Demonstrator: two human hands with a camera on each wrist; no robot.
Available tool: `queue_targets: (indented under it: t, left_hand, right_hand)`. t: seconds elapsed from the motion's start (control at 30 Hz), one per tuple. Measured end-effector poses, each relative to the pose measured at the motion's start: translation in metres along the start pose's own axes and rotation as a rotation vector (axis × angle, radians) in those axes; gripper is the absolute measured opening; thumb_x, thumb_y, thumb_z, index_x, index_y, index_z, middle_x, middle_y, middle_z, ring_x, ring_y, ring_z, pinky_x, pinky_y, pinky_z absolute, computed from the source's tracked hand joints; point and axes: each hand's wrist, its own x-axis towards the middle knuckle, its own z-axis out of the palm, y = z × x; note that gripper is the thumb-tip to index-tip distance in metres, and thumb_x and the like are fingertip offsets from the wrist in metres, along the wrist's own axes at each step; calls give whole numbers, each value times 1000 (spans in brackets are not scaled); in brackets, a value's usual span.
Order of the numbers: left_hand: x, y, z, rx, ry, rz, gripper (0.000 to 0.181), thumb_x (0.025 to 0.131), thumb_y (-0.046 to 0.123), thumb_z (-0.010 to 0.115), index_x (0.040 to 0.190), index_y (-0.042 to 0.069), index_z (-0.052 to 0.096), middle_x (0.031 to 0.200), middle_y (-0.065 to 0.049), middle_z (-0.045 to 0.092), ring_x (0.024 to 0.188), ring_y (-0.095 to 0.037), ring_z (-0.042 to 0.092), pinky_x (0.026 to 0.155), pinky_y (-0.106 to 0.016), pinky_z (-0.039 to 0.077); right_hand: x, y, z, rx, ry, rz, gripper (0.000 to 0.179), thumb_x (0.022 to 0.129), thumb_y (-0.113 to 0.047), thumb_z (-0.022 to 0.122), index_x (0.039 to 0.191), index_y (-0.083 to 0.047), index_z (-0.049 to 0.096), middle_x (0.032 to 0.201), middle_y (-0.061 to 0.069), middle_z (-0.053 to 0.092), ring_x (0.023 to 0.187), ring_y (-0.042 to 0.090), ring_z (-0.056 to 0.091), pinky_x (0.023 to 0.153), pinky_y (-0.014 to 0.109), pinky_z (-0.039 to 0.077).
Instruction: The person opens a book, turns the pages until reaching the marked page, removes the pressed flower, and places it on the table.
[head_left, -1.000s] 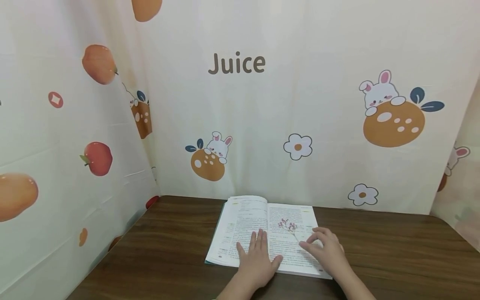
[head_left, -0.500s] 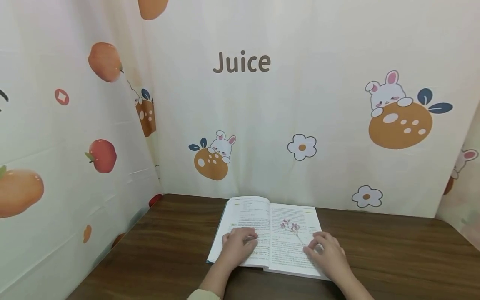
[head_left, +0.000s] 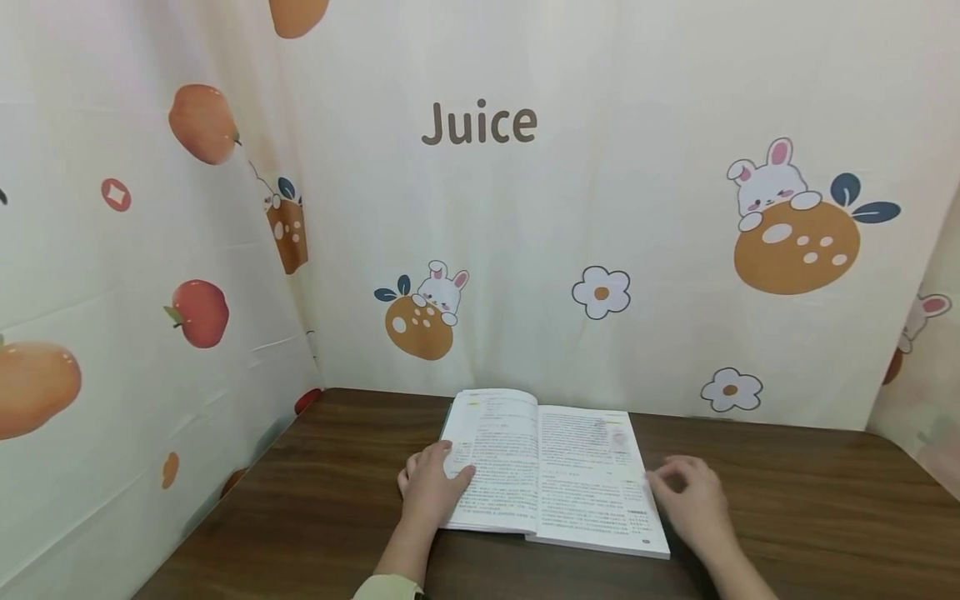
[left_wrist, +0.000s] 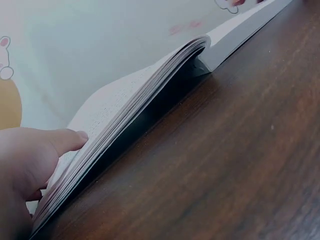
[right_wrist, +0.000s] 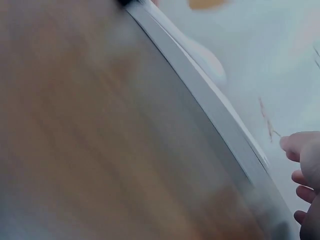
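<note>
An open book point(head_left: 585, 500) with printed pages lies on the dark wooden table. My left hand point(head_left: 433, 490) grips its left edge, the thumb on top of the page and the fingers round the outer side. In the left wrist view, the book's left half point(left_wrist: 125, 107) slants, with a dark gap beneath it. Just off the right edge, my right hand point(head_left: 693, 504) pinches the thin stem of a small sprig of pinkish dried flowers point(right_wrist: 266, 121) between thumb and forefinger. The sprig is blurred in the head view, over the right page.
The brown table point(head_left: 300, 500) extends on both sides of the book. Behind it and at the left hangs a pale curtain point(head_left: 517, 217) printed with fruit, rabbits and flowers, its lower part close to the table's back edge.
My left hand has gone from lying flat on the pages to the book's left edge. The right hand has moved right, drawing the sprig from the middle of the right page toward its outer edge.
</note>
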Motion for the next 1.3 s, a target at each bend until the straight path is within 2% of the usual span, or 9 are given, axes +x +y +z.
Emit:
queue_targets:
  t: [0.13,0.2,0.33,0.7,0.87,1.0,1.07,1.13,1.3]
  left_hand:
    - [-1,3,1,-4,16,-27,62,78,38,71,128,8,51,128,-13,50,120,-38,32,99,-56,13]
    - [-1,4,0,-8,20,-30,62,77,37,72,128,8,50,127,-13,50,120,-38,32,99,-57,13]
    - [-1,4,0,-16,19,-29,62,77,37,72,127,7,50,126,-13,51,118,-38,33,99,-57,13]
    - [-1,8,-2,1,47,-78,70,74,39,74,130,7,47,124,-20,48,112,-39,35,90,-54,25]
    - [0,7,-2,46,66,-124,79,71,46,75,131,6,44,117,-23,47,104,-38,38,84,-52,30]
    - [2,2,-5,32,56,-133,84,68,56,72,131,7,44,116,-23,49,101,-37,40,82,-50,31]
    - [4,-2,-9,-24,35,-111,86,68,58,72,132,8,43,116,-21,50,102,-36,42,82,-51,31]
    - [6,-7,-15,-116,-9,-81,87,69,56,72,135,10,40,118,-19,49,103,-33,44,82,-50,33]
    - [10,-23,-38,-531,-161,-49,86,76,38,74,143,14,26,131,-20,38,112,-34,45,89,-49,39]
  right_hand:
    - [5,32,-27,-52,136,66,28,88,-26,62,86,2,64,116,31,48,108,48,39,84,60,30]
    - [6,42,-38,-69,149,119,33,89,-30,58,89,2,64,118,31,46,109,49,37,83,60,29]
    - [7,47,-46,-76,111,184,38,91,-34,56,92,3,64,123,33,42,112,50,33,85,61,26]
    - [6,49,-45,-129,56,191,42,87,-42,58,90,-1,64,122,34,43,113,54,28,83,62,24]
    - [5,44,-40,-75,145,89,36,86,-36,63,88,0,64,120,30,45,113,53,28,86,64,21]
    - [3,29,-26,19,146,-87,16,82,-20,70,83,-4,65,104,17,58,102,37,48,86,46,38]
    - [2,21,-17,48,69,-135,13,81,-18,71,87,-8,65,98,9,61,93,26,54,77,36,45]
    - [0,13,-9,65,-35,-139,17,82,-22,71,94,-11,65,100,5,61,94,22,56,77,36,48]
    - [-4,3,1,134,-210,-93,32,85,-32,67,108,-10,62,117,10,57,108,31,53,88,52,42]
